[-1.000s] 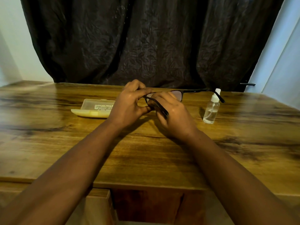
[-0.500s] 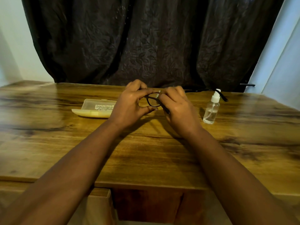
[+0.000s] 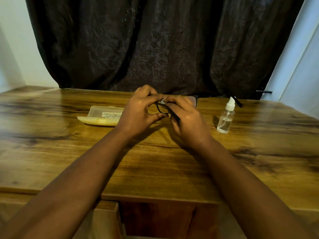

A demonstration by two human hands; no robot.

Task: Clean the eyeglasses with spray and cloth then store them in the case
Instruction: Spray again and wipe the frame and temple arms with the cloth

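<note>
table (image 3: 69, 152): brown wood-grain top with dark streaks, pretty glossy
case (image 3: 101, 116): pale yellowish plastic, lid flipped open, lying left of centre
spray bottle (image 3: 225, 118): small clear one, white nozzle, standing upright over on the right

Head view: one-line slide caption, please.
Both hands, left and right, hold black eyeglasses above a wooden table, between an open case and a spray bottle.

Both hands, left (image 3: 138, 112) and right (image 3: 185, 116), curled, fingertips meeting.

Wooden table (image 3: 69, 152), dark leaf-patterned curtain (image 3: 155, 40) behind, pale walls (image 3: 15, 49).
</note>
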